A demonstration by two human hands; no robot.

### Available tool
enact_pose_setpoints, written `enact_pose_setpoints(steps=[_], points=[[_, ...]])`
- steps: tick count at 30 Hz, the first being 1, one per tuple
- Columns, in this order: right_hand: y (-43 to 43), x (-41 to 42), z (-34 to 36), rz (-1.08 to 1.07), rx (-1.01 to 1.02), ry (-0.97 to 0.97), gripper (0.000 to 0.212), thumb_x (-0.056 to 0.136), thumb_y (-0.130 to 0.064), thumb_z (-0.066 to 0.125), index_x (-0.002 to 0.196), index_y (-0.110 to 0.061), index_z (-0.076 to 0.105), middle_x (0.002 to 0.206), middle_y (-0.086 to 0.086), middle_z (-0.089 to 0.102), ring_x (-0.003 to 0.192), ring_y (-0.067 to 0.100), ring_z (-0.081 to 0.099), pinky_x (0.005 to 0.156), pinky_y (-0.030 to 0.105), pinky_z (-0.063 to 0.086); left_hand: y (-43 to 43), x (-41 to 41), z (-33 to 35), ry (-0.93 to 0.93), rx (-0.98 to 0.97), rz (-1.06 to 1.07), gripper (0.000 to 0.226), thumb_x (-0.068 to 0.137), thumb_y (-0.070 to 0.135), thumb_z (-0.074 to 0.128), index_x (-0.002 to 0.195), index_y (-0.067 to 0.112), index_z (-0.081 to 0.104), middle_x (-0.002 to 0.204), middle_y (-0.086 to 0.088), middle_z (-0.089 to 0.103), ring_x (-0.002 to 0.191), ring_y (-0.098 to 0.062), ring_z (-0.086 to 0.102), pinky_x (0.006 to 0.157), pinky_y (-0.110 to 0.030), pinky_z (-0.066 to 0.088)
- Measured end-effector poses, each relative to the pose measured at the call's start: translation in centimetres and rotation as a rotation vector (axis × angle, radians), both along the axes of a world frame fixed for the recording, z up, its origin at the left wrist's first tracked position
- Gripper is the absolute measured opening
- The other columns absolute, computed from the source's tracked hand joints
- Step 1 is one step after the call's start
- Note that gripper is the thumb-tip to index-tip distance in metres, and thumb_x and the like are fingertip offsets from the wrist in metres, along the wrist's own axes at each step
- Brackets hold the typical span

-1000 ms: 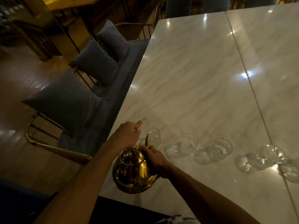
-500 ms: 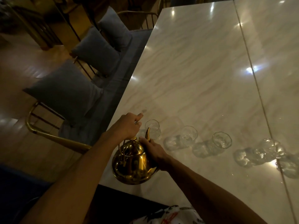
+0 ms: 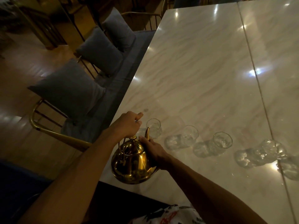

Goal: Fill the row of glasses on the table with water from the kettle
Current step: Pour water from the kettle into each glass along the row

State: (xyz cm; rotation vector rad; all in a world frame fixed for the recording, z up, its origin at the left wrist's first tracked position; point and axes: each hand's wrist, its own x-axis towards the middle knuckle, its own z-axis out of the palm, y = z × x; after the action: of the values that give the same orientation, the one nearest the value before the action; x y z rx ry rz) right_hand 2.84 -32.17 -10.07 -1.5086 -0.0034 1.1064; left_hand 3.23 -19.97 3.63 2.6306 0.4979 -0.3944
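A shiny gold kettle (image 3: 131,164) hangs over the near left corner of the marble table (image 3: 202,70). My left hand (image 3: 127,125) grips its top handle. My right hand (image 3: 153,150) is pressed against the kettle's right side by the spout. The spout tip sits at the rim of the leftmost glass (image 3: 154,127). A row of clear glasses runs to the right: a second glass (image 3: 189,135), a third glass (image 3: 221,141), and a fourth glass (image 3: 271,149). Another glass (image 3: 291,167) is cut off at the right edge. Whether water is flowing cannot be made out.
A bench with grey cushions (image 3: 68,89) and a gold metal frame (image 3: 48,130) runs along the table's left edge. A seam (image 3: 257,78) splits the tabletop lengthwise. Wooden floor and dark furniture lie to the far left.
Both hands and the kettle keep their place against the leftmost glass. The whole scene slides a little in the frame as my head moves.
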Motion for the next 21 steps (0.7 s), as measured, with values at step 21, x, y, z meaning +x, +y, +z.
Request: enact_pose_setpoints(steps=[21], points=[[0.32,-0.4,-0.18,0.062,-0.059,-0.021,0.102,0.062,-0.092,0.052,0.13,-0.016,0.06,0.119,0.011,0.069,0.106,0.031,0.068,0.1,0.051,0.054,0.38,-0.04,-0.07,0.066,-0.01,0.025,0.048,0.097,0.027,0.048,0.143,0.027,0.037,0.144,-0.008,0.045,0.118,-0.022,0.055,0.085,-0.027,0.041]])
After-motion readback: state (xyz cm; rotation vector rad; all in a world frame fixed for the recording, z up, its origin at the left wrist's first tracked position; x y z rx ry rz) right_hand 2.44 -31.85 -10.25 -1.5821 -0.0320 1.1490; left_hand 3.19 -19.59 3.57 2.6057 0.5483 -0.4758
